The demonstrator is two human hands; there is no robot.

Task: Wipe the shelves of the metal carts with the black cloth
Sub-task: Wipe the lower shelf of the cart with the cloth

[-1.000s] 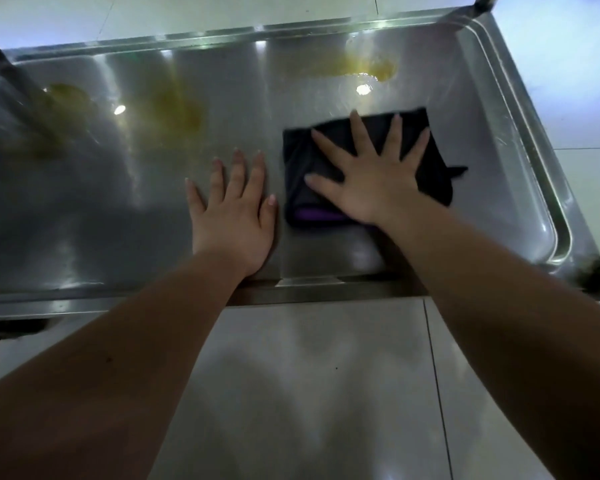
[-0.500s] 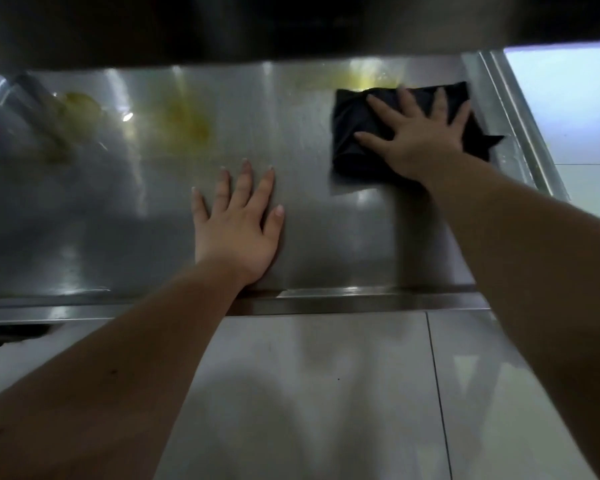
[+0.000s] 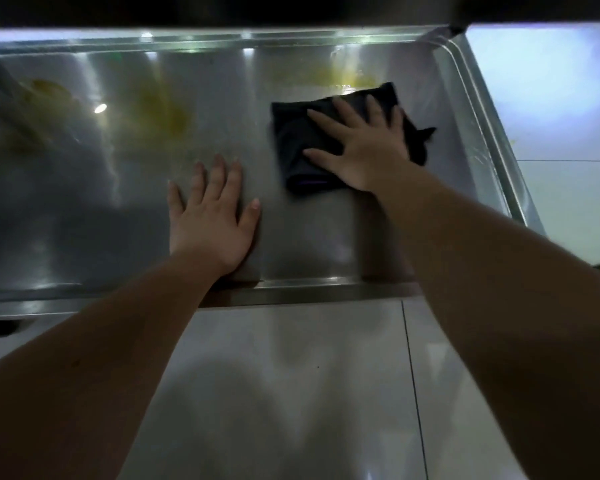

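A folded black cloth [image 3: 291, 140] lies on the right half of the metal cart shelf [image 3: 84, 220]. My right hand [image 3: 364, 147] presses flat on the cloth with its fingers spread and covers most of it. My left hand [image 3: 212, 216] rests flat on the bare steel just left of the cloth, near the shelf's front rim. Yellowish smears mark the shelf: one [image 3: 347, 79] just beyond the cloth, one [image 3: 163, 112] at the middle and one [image 3: 45, 90] at the far left.
A dark upper shelf edge [image 3: 291, 8] overhangs the top of the view. The shelf has a raised rim [image 3: 482, 109] on the right and at the front. Light floor tiles [image 3: 291, 393] lie below and to the right of the cart.
My right hand slid the cloth away to the far right part of the shelf, then drew it back toward me and leftward. My left hand stayed planted on the steel.
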